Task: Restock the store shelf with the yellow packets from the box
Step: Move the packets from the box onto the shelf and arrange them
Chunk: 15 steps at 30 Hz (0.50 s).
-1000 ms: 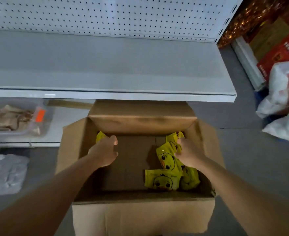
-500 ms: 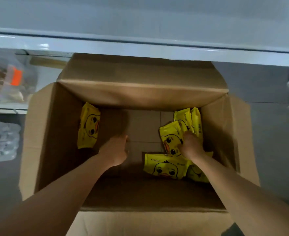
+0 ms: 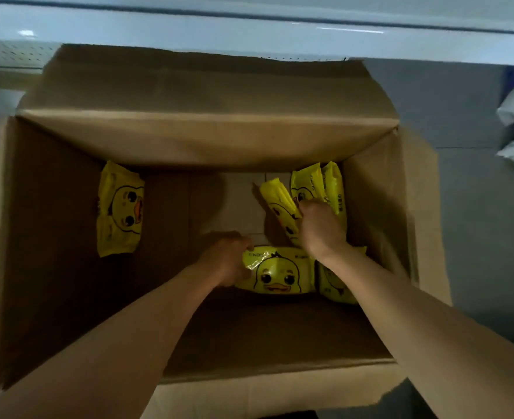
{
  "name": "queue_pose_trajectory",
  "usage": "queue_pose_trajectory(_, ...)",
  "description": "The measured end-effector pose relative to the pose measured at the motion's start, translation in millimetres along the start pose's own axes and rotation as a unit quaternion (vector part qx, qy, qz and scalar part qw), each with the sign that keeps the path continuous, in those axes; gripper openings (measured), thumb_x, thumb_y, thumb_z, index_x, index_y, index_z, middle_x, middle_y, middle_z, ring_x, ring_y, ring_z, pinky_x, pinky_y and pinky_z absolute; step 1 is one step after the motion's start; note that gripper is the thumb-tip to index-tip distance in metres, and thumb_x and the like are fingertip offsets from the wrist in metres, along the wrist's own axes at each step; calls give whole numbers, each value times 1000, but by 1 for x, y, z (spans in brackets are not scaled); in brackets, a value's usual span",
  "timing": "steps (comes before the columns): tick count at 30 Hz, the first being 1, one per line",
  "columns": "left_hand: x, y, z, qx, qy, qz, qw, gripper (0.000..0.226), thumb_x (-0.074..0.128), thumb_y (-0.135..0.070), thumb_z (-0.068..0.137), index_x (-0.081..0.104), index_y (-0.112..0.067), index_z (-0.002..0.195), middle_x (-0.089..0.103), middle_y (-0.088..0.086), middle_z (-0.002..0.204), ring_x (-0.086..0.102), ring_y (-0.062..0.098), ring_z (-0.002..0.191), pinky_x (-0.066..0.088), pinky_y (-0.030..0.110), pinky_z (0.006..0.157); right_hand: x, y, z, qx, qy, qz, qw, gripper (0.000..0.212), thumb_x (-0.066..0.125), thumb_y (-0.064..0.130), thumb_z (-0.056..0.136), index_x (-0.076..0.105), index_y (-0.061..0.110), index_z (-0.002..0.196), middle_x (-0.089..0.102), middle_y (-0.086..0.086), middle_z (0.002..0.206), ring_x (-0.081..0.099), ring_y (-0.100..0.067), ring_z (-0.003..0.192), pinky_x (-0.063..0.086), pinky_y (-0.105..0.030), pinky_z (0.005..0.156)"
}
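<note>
1. Your box sits on the floor just in front of the shelf, and both of your arms reach down into it.
2. Your left hand rests on the left end of the flat packet, which lies face-up near the box's front wall. The fingers curl over that edge and look closed on it, though they are mostly hidden from above, so treat that grip as probable only.
3. Your right hand is deeper in, toward the box's right wall. Its fingers are clamped on the tilted packet, which stands on edge among the others there.
4. Two upright packets lean against the right wall just behind that hand, and another packet lies under your right forearm.
5. One lone packet leans against the box's left wall, well apart from the rest.
6. Progress, as a judgement: the box floor is mostly bare cardboard, so few packets are left here. How full the shelf is you cannot tell, since only its front lip shows.
7. What is left: about six packets to lift out and place on the shelf.
</note>
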State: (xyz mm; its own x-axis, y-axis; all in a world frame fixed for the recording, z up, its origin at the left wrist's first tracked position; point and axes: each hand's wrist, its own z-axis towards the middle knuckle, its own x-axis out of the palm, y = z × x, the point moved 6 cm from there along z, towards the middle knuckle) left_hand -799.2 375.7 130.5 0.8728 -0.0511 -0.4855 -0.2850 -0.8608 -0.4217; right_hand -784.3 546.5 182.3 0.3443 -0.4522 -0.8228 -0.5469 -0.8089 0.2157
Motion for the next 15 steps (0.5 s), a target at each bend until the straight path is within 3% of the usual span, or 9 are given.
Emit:
queue_pose_trajectory(3,12,-4,8,-24,18,-4,1000,61,72,-24,78,45,-20,133,50,5,134,53,22,117,47,35,94,-18,-4,3,1,-29,65,997,16,45,3,94,53,7,108,55,-7,85,61,-28,86,41,-30,62)
queue_pose_trajectory(5,6,-5,12,-35,-35,4,999,61,72,-23,78,44,-16,132,48,7,134,51,25,119,46,36,96,-29,-7,4,12,-50,71,996,8,47,5,93,47,12,98,52,-6,81,55,-29,78,39,-31,61)
queue_pose_trajectory(7,6,4,17,-61,-50,-17,997,65,73,-23,78,40,-10,132,46,12,134,50,29,120,46,38,96,-33,-10,1,17,-71,79,994,14,46,1,91,43,14,95,52,-5,78,52,-30,73,41,-33,60)
queue_pose_trajectory(10,17,13,25,-82,-17,-116,990,65,80,-23,72,43,-3,123,55,17,124,57,32,110,50,41,89,-31,-17,-8,14,-89,109,990,25,41,-3,91,46,13,109,57,-6,75,59,-30,73,49,-37,62)
queue_pose_trajectory(15,26,9,41,-114,-73,-171,976,58,79,-28,73,49,-6,117,59,11,117,58,29,107,48,32,82,-27,-29,-18,8,-99,115,988,33,36,-5,92,46,17,114,55,-7,71,58,-29,68,43,-34,54)
